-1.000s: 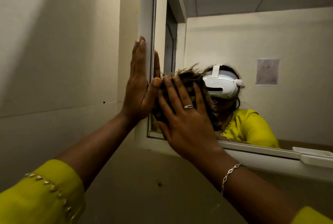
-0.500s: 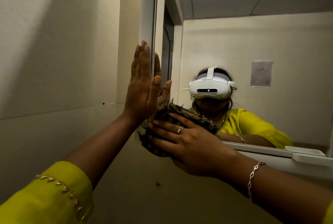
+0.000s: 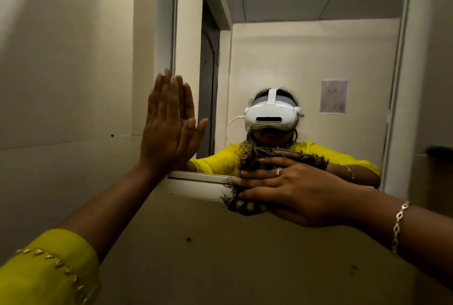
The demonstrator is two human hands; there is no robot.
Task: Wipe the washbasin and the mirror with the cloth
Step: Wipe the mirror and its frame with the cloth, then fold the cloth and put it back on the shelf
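The mirror hangs on the wall in a white frame. My right hand presses a dark, frayed checked cloth against the mirror's bottom edge, over glass and lower frame. My left hand lies flat with fingers straight up against the mirror's left frame, holding nothing. The glass reflects a person in a yellow top with a white headset. The washbasin is out of view.
A beige wall runs left of and below the mirror, with small dark holes in it. The mirror's right frame stands at the right, with a dark surface beyond it.
My right hand has dragged the cloth down from the glass and then rightward along the bottom edge. The view has shifted right. My left hand stays flat on the left frame.
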